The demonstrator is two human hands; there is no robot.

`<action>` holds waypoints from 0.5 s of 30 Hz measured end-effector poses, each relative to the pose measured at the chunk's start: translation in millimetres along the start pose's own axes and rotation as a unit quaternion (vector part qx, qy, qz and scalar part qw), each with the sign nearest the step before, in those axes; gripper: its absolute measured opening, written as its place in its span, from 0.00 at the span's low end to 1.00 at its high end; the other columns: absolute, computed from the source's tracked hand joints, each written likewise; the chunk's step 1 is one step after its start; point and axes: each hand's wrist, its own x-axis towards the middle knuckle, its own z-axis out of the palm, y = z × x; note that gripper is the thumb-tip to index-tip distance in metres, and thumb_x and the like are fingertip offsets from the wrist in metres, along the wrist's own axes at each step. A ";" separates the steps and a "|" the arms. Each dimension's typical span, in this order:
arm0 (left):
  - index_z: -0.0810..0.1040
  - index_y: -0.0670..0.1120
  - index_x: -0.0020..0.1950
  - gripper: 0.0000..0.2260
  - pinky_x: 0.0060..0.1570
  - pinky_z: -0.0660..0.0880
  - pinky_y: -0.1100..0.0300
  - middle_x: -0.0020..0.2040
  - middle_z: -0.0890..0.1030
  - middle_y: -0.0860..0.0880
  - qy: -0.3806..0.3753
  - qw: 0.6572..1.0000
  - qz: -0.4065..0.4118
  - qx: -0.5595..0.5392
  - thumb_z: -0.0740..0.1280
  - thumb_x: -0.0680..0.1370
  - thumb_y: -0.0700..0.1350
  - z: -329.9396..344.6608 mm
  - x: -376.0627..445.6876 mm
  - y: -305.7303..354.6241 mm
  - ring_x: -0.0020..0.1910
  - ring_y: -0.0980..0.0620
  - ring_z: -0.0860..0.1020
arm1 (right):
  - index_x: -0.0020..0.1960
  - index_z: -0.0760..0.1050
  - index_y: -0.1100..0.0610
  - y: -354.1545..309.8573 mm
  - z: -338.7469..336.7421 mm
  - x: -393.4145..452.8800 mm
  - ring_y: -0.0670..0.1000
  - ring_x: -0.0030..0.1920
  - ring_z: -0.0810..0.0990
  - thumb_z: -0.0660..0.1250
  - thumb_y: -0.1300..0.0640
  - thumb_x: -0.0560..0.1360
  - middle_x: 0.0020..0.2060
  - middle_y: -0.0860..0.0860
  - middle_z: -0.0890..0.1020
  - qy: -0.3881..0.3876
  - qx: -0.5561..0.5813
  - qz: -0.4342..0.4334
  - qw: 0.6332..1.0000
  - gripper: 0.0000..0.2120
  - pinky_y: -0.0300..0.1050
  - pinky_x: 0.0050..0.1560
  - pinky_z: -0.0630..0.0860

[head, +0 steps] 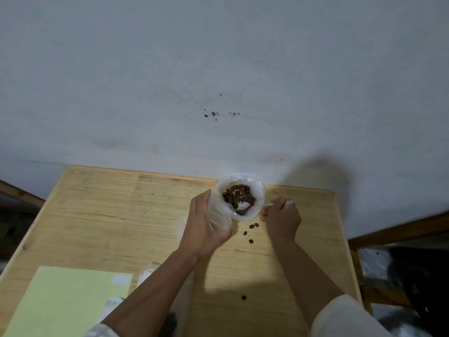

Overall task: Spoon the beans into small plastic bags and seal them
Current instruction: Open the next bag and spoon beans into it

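Plastic bag (243, 190) of beans (238, 193): far edge of wooden table (109, 215), mouth open. Left hand (206, 224) grips its side. Right hand (281, 218) curls round spoon (245, 208) dipped inside. Loose beans (252, 229) beside.

Table (97, 210): pale yellow-tan wood, fine straight grain, a few darker streaks. Bag (252, 212) near far edge: translucent milky white plastic. Beans (239, 193) inside bag: dark brown, glossy. Loose beans (251, 233) on the table beside the bag: same dark brown; one more bean (244, 297) toward the near edge, dark reddish-brown. Spoon (243, 210) in bag: dark bowl, white handle. Sheet (65, 302) at near left corner: light yellow-green, plain, with a small white label. Sleeve (345, 317): off-white, plain. Wall (218, 69) behind: pale grey-white with small dark specks.
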 end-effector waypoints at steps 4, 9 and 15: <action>0.54 0.46 0.74 0.45 0.57 0.61 0.71 0.68 0.60 0.51 -0.005 1.000 -0.006 0.008 0.76 0.66 0.55 -2.2 0.1 0.3 0.61 0.61 0.61 | 0.47 0.76 0.64 10.3 18.1 2.2 0.50 0.32 0.83 0.56 0.54 0.81 0.33 0.55 0.82 -0.041 0.165 0.140 0.975 0.16 0.39 0.36 0.80; 0.53 0.45 0.75 0.47 0.59 0.62 0.69 0.69 0.60 0.50 -0.012 1.000 -0.010 0.016 0.75 0.66 0.58 -2.5 0.6 0.6 0.62 0.60 0.61 | 0.50 0.75 0.66 9.7 1.0 4.7 0.47 0.27 0.82 0.57 0.55 0.81 0.34 0.58 0.82 -0.056 0.284 0.174 0.941 0.14 0.38 0.29 0.79; 0.54 0.45 0.75 0.47 0.58 0.60 0.72 0.69 0.60 0.50 -0.016 1.000 -0.010 -0.003 0.76 0.65 0.55 0.0 -1.0 0.1 0.61 0.63 0.60 | 0.45 0.75 0.61 -11.0 -29.7 -5.9 0.47 0.26 0.80 0.55 0.57 0.81 0.33 0.56 0.81 -0.082 0.274 0.091 0.954 0.13 0.38 0.25 0.76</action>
